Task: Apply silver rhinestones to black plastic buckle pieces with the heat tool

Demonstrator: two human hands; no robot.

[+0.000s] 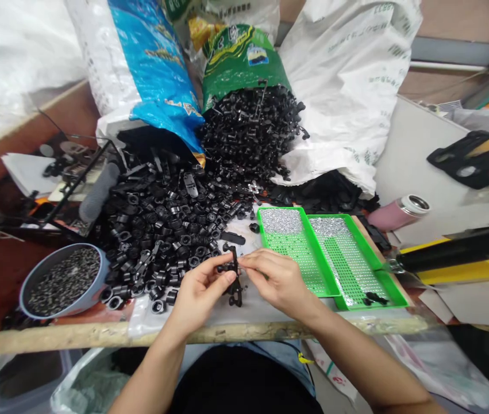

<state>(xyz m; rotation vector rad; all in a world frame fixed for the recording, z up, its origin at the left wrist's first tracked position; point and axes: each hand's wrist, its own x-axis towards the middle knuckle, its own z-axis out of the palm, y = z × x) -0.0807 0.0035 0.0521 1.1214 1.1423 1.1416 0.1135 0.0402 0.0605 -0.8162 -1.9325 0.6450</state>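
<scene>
A: What are our hands doing?

B: Our left hand (201, 293) and right hand (275, 280) meet over the bench, both forearms rising from the bottom of our view and angling inward. Between them is a black moulded plastic part (233, 267), a small branching piece that hangs down toward a clear plastic sheet (145, 313).

A: How tight is our grip?

B: It's narrow. Our left thumb and curled fingers pinch the part from the left, while the right thumb and forefinger close on it from the right. Our wrists are bent slightly, with the palms turned down and inward.

A: What's around us?

B: Just left of our hands is a heap of black plastic parts (158, 236), spilling from a woven sack with a blue print (149, 63). Another black heap (248, 135) lies below a green sack (239, 66). Two green perforated trays (324, 256) sit just right of our right hand, with silvery granules at their far ends.

A: Anything else nearby?

B: Yes, a grey bowl of dark granules (63, 282) sits at our far left, and a pink flask (395, 213) lies beyond the trays.
</scene>
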